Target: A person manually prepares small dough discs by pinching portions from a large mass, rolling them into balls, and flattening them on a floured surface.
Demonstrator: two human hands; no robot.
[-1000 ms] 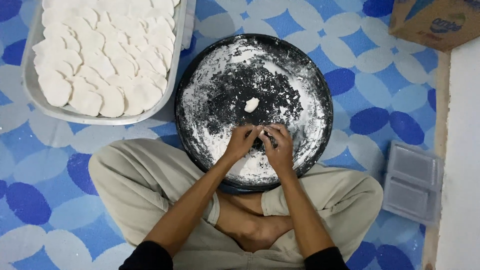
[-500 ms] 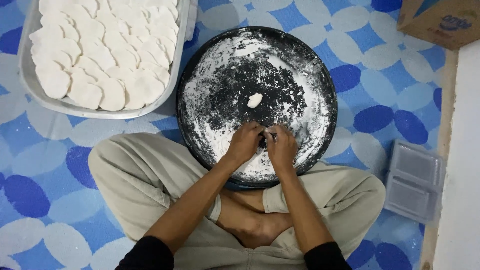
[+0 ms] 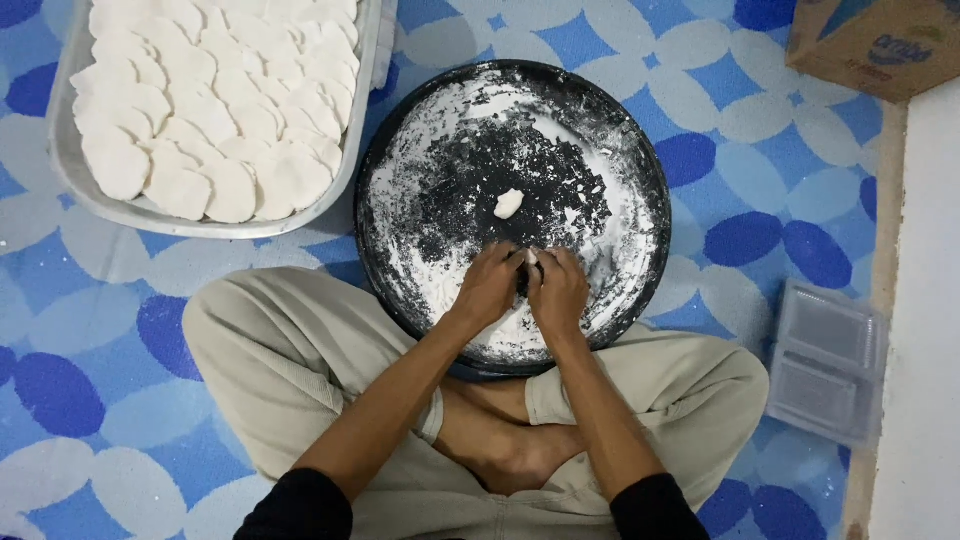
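In the head view, the left hand (image 3: 487, 288) and the right hand (image 3: 557, 290) are brought together over the near edge of the round black floured tray (image 3: 640, 150), fingertips pinched on what appears to be a small piece of white dough (image 3: 531, 257), largely hidden between them. Since half a second ago the hands have barely shifted and the pinch is kept, so the shaping seems unfinished. A second dough lump (image 3: 508, 203) lies at the tray's centre, while flattened dough discs (image 3: 215, 110) fill the metal tray (image 3: 70, 175) at the floor mat's far left corner.
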